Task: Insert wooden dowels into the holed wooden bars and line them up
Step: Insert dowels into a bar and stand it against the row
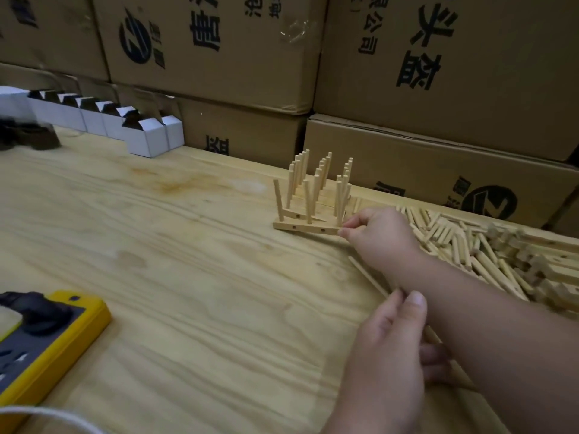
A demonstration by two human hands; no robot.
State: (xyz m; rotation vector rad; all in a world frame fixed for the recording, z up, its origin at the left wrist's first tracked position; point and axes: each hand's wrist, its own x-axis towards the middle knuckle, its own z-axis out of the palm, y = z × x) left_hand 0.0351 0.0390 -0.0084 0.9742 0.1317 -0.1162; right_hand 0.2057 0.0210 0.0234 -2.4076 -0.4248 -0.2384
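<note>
Several holed wooden bars with upright dowels (316, 183) stand in rows near the table's far edge. The front bar (307, 228) carries three upright dowels and lies slightly askew to the row. My right hand (379, 236) reaches across and pinches this bar's right end. Lower down, my left hand (391, 339) holds a long thin wooden stick (366, 272) that runs diagonally under my right forearm. A heap of loose dowels (454, 239) lies to the right, with loose bars (551, 270) piled beyond it.
Stacked cardboard boxes (219, 51) wall off the back of the wooden table (188, 245). A row of small white cartons (144, 133) stands at the back left. A yellow power strip (47, 339) with a black plug and a white cord (47, 415) occupies the near left.
</note>
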